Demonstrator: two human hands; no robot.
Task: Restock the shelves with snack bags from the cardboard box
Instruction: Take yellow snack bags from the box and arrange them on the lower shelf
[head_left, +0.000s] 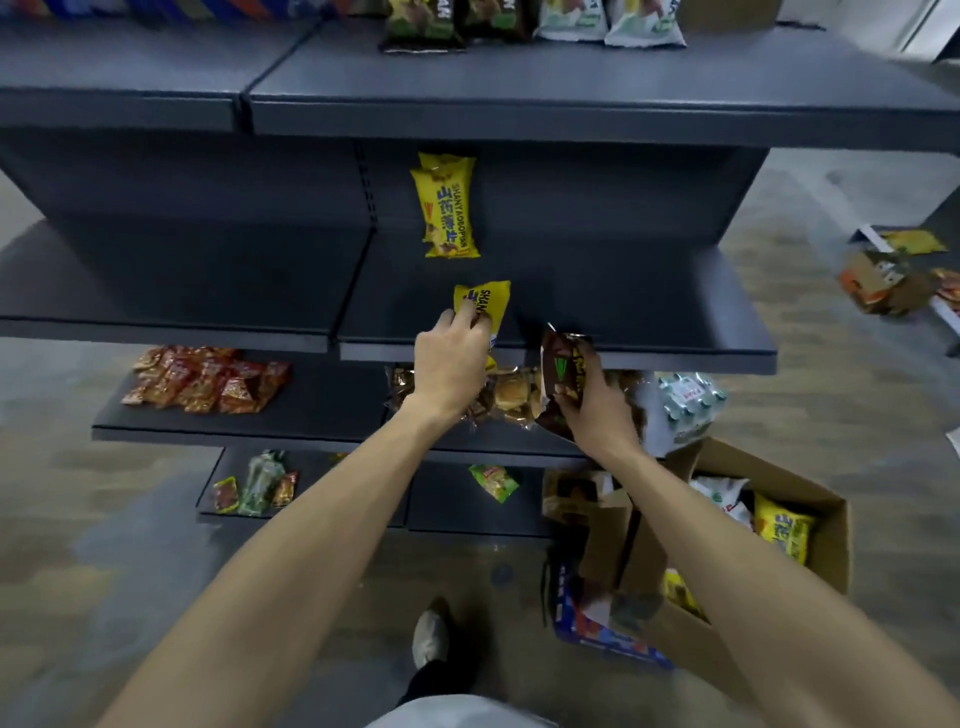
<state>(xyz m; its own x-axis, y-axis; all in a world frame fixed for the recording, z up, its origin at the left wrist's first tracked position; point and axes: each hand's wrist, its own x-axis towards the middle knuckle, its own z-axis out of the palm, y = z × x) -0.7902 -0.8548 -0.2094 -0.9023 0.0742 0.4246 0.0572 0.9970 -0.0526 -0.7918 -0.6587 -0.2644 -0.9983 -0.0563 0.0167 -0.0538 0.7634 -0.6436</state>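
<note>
My left hand (452, 358) grips a yellow snack bag (491, 304) over the front edge of the dark middle shelf (649, 312). Two matching yellow bags (447, 208) stand upright at the back of that shelf. My right hand (592, 400) holds a dark brown snack bag (563, 364) just below the shelf's front lip. The open cardboard box (831, 540) sits on the floor at the lower right, with a yellow bag (784, 530) and a white bag (724, 496) inside.
Green, brown and white bags line the top shelf (519, 88). Lower shelves hold red packets (202, 384), clear bags of pastries (511, 397) and green packets (493, 480). A pack of bottles (688, 405) and a blue box (597, 618) stand by the carton. My shoe (431, 634) is on the floor.
</note>
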